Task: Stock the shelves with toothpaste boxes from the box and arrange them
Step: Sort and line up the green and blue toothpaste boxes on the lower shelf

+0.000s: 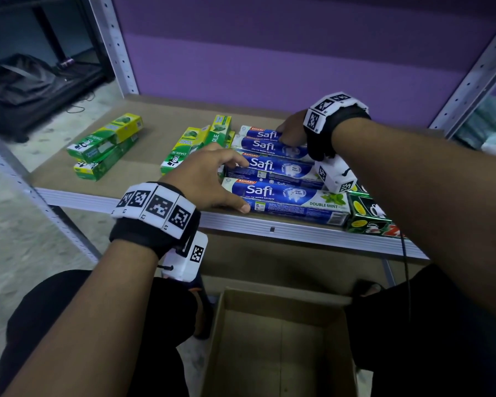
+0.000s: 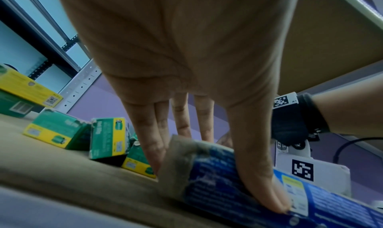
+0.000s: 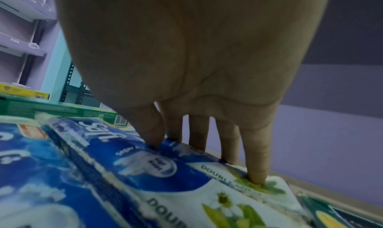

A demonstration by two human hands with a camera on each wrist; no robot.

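Several blue Safi toothpaste boxes (image 1: pixel 284 193) lie side by side on the brown shelf board (image 1: pixel 161 121). My left hand (image 1: pixel 226 181) spans their left ends: the thumb (image 2: pixel 267 195) presses the front box's side (image 2: pixel 217 174), while straight fingers (image 2: pixel 153 146) reach down past its end flap. My right hand (image 1: pixel 288 137) rests on the rear Safi boxes (image 3: pixel 145 166), its thumb (image 3: pixel 149 133) on top and straight fingers (image 3: pixel 257 166) at the far edge. Green and yellow Darlie boxes (image 1: pixel 195 144) lie just left of the Safi row. Under the shelf, the cardboard box (image 1: pixel 281 296) shows no cartons inside.
Two more Darlie boxes (image 1: pixel 106 144) are stacked at the shelf's left. Dark green boxes (image 1: pixel 367 216) sit at the front right, against the Safi row. Grey perforated uprights (image 1: pixel 115 47) frame the shelf before a purple back wall. A black bag (image 1: pixel 20 81) lies on the floor to the left.
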